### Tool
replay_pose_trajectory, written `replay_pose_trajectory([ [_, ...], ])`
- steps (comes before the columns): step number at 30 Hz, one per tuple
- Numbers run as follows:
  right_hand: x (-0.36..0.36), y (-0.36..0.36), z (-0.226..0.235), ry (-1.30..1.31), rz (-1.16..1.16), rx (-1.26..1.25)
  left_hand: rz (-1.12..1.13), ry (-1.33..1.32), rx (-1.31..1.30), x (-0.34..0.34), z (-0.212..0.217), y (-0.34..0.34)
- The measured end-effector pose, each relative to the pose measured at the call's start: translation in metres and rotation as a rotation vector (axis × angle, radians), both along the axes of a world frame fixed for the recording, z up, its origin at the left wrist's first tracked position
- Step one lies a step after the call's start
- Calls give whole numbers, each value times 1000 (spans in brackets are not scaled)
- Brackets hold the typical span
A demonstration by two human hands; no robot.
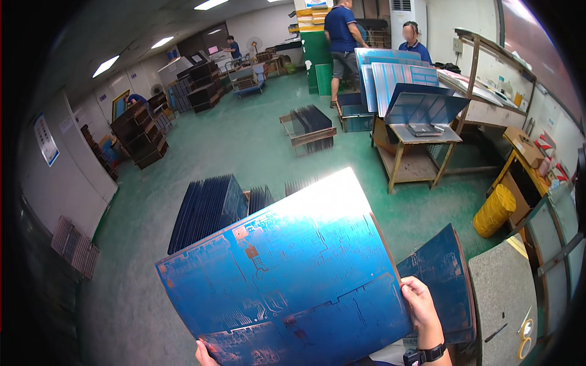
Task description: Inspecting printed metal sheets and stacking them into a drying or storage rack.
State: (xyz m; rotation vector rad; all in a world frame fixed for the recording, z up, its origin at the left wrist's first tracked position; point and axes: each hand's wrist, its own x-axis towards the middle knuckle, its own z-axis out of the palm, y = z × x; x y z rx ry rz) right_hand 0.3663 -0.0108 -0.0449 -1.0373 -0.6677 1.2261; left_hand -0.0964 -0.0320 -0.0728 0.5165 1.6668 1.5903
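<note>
A large blue circuit board panel point(287, 274) with copper-coloured traces is held up in front of me, tilted, with bright glare on its far corner. My right hand point(418, 299) grips its right edge, thumb on the face; a black band circles that wrist. At the lower left, my left hand point(205, 354) pinches the panel's near left edge, and most of this hand is out of the picture or behind the panel. Another blue panel point(436, 274) leans just beyond my right hand. Behind the held panel, a rack of upright dark blue panels point(207, 210) stands on the floor, partly covered.
At right, a grey-topped table point(503, 293) carries a pen and tape rolls point(525, 338). A yellow bin point(494, 210) stands behind it. Further off are a wooden stand point(421, 137) with panels and a floor rack point(308, 129). Several people work in the background, one standing point(343, 33).
</note>
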Motion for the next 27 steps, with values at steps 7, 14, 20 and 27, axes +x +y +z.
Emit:
replay_pose_trajectory([
  [7,0,1,-3,8,-8,-11,2,3,-9,-14,-15,0],
  [14,-3,2,2,-4,-17,-22,2,-31,0,-21,-24,0],
  [20,1,2,-6,-7,-3,-34,5,86,-23,-3,1,2],
  [27,0,2,-7,-9,-8,-20,-15,85,-44,0,9,3],
])
